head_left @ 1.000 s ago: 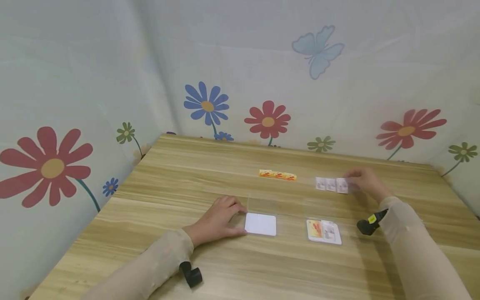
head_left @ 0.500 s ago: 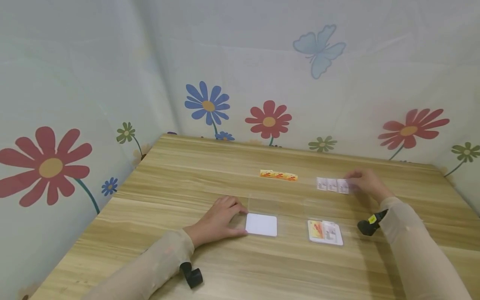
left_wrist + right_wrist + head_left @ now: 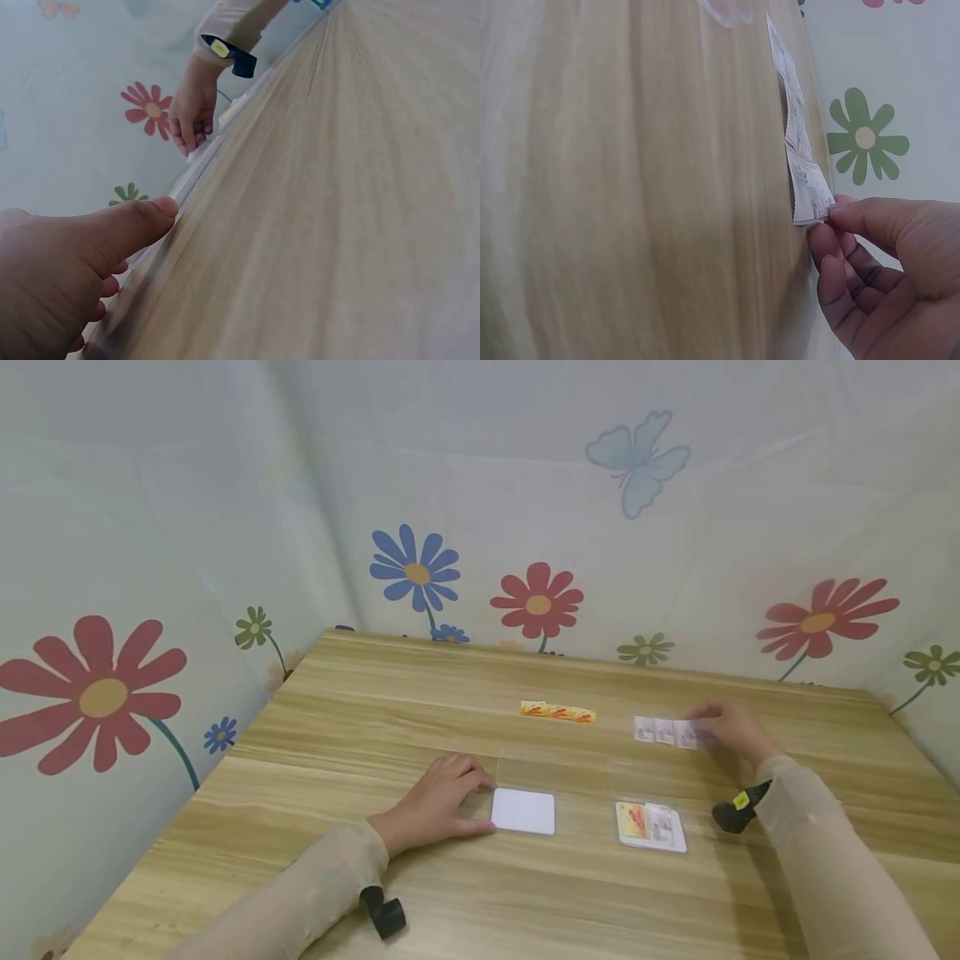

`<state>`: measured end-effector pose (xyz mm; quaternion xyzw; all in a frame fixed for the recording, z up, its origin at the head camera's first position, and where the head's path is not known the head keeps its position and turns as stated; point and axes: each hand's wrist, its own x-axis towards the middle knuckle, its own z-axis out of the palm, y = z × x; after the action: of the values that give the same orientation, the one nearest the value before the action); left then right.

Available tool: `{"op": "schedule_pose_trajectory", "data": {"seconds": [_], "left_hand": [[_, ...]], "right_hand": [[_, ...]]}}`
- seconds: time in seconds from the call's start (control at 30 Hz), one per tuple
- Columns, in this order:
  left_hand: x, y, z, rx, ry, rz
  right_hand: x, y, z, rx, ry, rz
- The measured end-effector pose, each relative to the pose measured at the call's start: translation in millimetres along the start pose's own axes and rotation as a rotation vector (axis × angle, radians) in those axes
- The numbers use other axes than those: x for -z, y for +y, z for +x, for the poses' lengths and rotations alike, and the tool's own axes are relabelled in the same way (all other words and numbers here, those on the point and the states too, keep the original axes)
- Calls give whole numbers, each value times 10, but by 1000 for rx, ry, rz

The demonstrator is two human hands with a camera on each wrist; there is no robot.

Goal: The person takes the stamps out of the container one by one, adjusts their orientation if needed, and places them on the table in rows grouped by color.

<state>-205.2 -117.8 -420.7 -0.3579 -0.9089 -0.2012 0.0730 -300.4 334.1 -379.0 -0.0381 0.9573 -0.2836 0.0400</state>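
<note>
In the head view the left hand (image 3: 438, 802) rests on the table, thumb and fingers at the left edge of a blank white card (image 3: 523, 811) with a clear flap (image 3: 527, 771) behind it. Toward the back right, the right hand (image 3: 731, 727) pinches the right end of a row of pale printed stamps (image 3: 664, 732). The right wrist view shows thumb and fingertips of the right hand (image 3: 885, 270) on the corner of the nearest pale stamp (image 3: 808, 187). In the left wrist view the left hand's (image 3: 67, 277) thumb lies at the card's edge.
A second white card (image 3: 651, 827) bears an orange-yellow stamp (image 3: 633, 821) and a pale one, with a clear flap behind it. A strip of orange-yellow stamps (image 3: 558, 712) lies farther back. The wooden table (image 3: 420, 685) meets a flower-printed curtain (image 3: 465, 460).
The right hand has stayed at the end of the pale stamps, with only a very slight shift. The left hand keeps its place beside the blank card.
</note>
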Motion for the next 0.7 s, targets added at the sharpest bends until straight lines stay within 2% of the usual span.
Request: {"op": "schedule_pose_trajectory", "data": {"seconds": [0.13,0.37,0.7], "left_hand": [[10,11,-1,4,-4,-2],[29,27,-3,7,-8,-6],[50,38,-8,10,-14,-9]], "right_hand": [[5,-24,-13,-16,7,-21],[3,-28,-16,-64,-1,8],[8,-15,-35,-61,2,25]]}}
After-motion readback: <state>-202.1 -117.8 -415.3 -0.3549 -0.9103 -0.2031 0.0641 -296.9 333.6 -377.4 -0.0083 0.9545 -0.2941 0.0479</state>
